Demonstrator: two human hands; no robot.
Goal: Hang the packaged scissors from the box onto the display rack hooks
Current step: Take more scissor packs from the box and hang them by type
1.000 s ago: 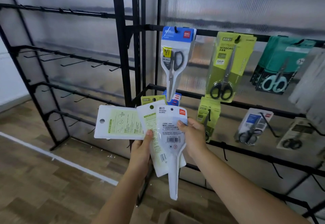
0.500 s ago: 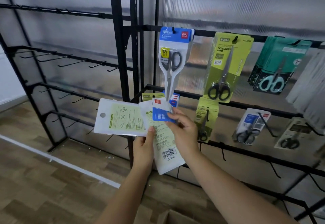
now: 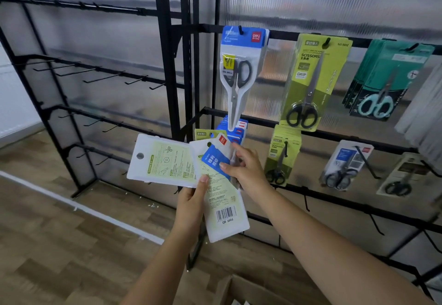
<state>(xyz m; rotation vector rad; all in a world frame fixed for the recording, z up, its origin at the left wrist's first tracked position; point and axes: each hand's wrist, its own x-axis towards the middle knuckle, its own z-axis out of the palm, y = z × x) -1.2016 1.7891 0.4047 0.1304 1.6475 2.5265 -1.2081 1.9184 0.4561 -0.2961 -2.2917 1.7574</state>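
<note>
At frame centre my left hand (image 3: 191,199) pinches two white packs (image 3: 222,209), barcode marked "QR S002"; my right hand (image 3: 244,168) pinches a blue deli pack (image 3: 215,161), scissors hidden.

Hands: two, left hand (image 3: 191,205) and right hand (image 3: 246,168)
Packs held: three, two green-backed packs (image 3: 165,161) and one blue-card pack (image 3: 215,161)
Hung groups of scissors packs (image 3: 241,70): about nine, stacks uncountable
Cardboard box (image 3: 251,291): one
Black display racks (image 3: 167,65): two
</note>
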